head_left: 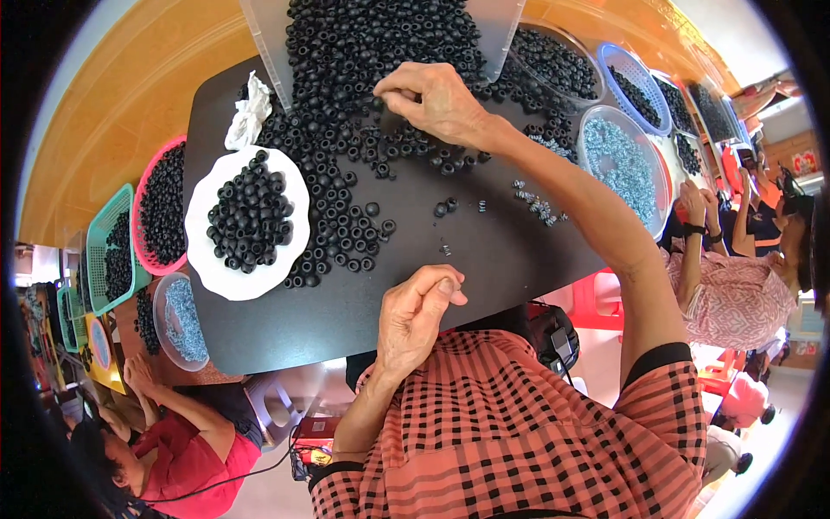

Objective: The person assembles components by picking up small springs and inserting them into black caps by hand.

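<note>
Baskets at far left: green basket (111, 251) and pink basket (160, 208), both filled with black rubber rings, plus a small clear bowl (177, 320) of pale blue-grey parts at the table edge. Next, white plate (248, 221) on the black table (484, 251), piled with black rings. White crumpled rag (248, 110) just above the plate. Loose rings (346, 199) spread over the table centre, spilling from a clear plastic bin (268, 35) at the top. Left hand (419, 316) sits near the table's front edge, fingers curled in, thumb against forefinger; whether it pinches anything, cannot tell. A few small metal springs (540, 208) lie scattered right of centre. Right hand (432, 99) reaches into the ring pile, fingertips pinched narrow down on the rings. At right, clear bowl (627, 160) of blue-grey parts, more bowls of rings beyond. Other people sit at left and right.
</note>
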The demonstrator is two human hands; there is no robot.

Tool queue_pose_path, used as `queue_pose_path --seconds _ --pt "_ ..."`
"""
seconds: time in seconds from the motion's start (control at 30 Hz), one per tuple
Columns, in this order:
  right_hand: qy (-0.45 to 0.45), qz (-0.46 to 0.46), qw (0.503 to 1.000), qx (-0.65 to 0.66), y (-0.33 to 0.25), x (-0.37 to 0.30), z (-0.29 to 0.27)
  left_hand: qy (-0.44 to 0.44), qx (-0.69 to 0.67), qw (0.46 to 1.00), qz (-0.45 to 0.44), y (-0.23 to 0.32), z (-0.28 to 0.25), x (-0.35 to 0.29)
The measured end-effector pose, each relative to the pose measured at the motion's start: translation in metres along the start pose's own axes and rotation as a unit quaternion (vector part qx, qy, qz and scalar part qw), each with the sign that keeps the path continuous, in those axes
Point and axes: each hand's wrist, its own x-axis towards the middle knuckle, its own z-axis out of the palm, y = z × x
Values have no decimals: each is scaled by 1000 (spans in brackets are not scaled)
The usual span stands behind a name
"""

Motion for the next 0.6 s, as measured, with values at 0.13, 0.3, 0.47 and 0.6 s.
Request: queue_pose_path --seconds 0.13,0.3,0.47,0.6 --pt "-14 -82 996 -37 6 -4 17 7 -2 999 48 -6 3 2" --pt "-97 -56 993 -45 -8 -17 23 6 -11 999 44 -6 3 4" --pt "-65 -73 993 -65 -24 -47 5 4 7 1000 9 -5 1 2" --pt "-94 -66 989 -92 -22 -62 -6 9 -1 999 33 -6 1 1"
